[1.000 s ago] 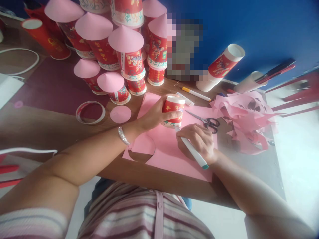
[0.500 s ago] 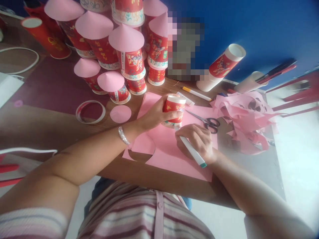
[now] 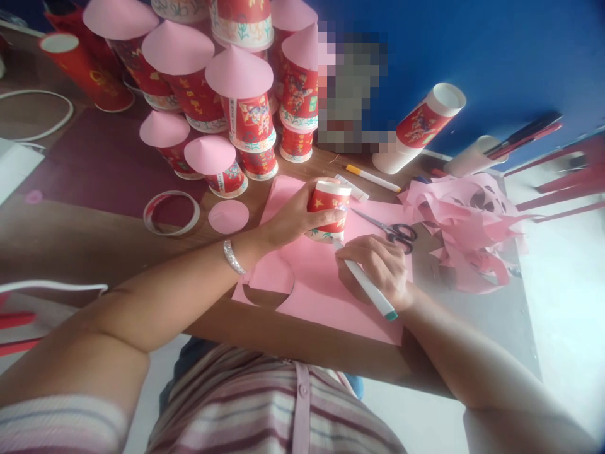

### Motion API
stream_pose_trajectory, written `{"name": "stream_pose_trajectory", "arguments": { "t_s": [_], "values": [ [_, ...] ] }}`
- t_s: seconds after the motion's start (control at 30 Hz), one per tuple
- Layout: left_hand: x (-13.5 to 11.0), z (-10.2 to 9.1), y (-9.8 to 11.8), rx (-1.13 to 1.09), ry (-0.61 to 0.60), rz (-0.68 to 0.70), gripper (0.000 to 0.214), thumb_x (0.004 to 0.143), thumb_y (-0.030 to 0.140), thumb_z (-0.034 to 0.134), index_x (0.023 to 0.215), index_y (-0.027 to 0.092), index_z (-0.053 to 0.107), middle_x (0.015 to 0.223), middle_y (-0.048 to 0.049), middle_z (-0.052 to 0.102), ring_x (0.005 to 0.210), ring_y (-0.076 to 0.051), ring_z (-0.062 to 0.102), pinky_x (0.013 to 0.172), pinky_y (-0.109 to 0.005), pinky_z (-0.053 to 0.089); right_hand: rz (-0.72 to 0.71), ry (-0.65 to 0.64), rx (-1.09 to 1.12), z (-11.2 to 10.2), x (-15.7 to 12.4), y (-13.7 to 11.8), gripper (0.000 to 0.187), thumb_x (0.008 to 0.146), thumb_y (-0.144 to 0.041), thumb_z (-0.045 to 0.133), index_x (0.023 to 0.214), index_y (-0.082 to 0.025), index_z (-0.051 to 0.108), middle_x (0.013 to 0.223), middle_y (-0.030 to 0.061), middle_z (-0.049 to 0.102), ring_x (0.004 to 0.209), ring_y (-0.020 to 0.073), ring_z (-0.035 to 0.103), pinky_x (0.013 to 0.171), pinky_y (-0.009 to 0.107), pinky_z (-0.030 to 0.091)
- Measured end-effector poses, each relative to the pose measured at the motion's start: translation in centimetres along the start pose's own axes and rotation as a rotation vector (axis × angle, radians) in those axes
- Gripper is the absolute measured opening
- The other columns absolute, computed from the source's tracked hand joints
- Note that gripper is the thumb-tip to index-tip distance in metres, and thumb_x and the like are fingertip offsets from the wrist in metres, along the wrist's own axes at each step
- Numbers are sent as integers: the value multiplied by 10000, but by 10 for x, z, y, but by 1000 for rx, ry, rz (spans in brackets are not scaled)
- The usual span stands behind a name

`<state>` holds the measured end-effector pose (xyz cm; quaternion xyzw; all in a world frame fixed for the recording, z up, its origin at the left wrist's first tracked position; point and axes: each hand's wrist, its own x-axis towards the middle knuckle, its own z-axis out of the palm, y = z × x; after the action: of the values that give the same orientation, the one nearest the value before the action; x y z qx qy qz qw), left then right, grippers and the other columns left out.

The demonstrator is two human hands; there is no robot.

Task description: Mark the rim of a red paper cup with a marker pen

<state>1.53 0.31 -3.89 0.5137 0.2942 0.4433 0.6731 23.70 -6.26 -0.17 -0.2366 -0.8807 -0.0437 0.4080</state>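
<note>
My left hand (image 3: pixel 302 217) is wrapped round a red paper cup (image 3: pixel 326 197) with a white rim and a white band at its base. Green marks show on that band. In my right hand (image 3: pixel 378 268) is a white marker (image 3: pixel 371 290) with a green end, its tip at the cup's lower band. Beneath both hands lies a sheet of pink paper (image 3: pixel 312 302) with a round piece cut out near its left edge. Scissors (image 3: pixel 401 236) with dark handles rest on the sheet, just beyond my right hand.
Stacked red cups with pink paper cones (image 3: pixel 239 72) stand at the back left. Pink paper scraps (image 3: pixel 467 221) are heaped on the right. A yellow-capped marker (image 3: pixel 373 178) and a red-and-white tube (image 3: pixel 423 123) sit behind. Left of the sheet are a pink disc (image 3: pixel 228 217) and a ring (image 3: pixel 171 213).
My right hand and the marker have shifted slightly to the right along the cup's base. My left hand still holds the cup in nearly the same place.
</note>
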Motion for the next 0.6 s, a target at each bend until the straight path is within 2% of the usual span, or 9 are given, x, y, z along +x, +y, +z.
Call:
{"name": "stream_pose_trajectory", "arguments": {
  "t_s": [0.17, 0.33, 0.43, 0.6],
  "values": [
    [0, -1, -1, -3, 23, -10, 791, 850, 515, 1068, 1457, 236, 643, 1461, -144, 751, 1308, -311, 764, 956, -388, 638, 2, -3, 20, 0, -1, 1, 269, 1031, -34, 678, 1187, -253, 672, 887, -14, 767, 702, 169, 748, 626, 308, 635],
    [-1, 1, 2, 6, 13, -18, 761, 865, 522, 1053, 1440, 227, 651, 1427, -144, 774, 1245, -290, 771, 938, -381, 637, 11, -19, 32, -1, 0, 0, 318, 1004, -27, 711, 1221, -258, 687, 891, -20, 783, 698, 173, 740, 642, 306, 630],
    [-1, 2, 3, 8, 20, -18, 757, 863, 522, 1050, 1438, 230, 652, 1406, -136, 777, 1215, -280, 772, 939, -387, 641, 18, -16, 15, 0, 0, 0, 286, 1028, -34, 699, 1203, -259, 671, 889, -19, 777, 685, 165, 726, 623, 298, 606],
    [0, 1, 1, 15, 18, -1, 778, 844, 519, 1057, 1433, 220, 647, 1439, -151, 763, 1285, -318, 767, 980, -429, 655, 26, -5, -10, 1, 0, 0, 261, 1028, -33, 659, 1142, -266, 634, 844, -35, 743, 649, 155, 695, 605, 298, 582]
  ]
}}
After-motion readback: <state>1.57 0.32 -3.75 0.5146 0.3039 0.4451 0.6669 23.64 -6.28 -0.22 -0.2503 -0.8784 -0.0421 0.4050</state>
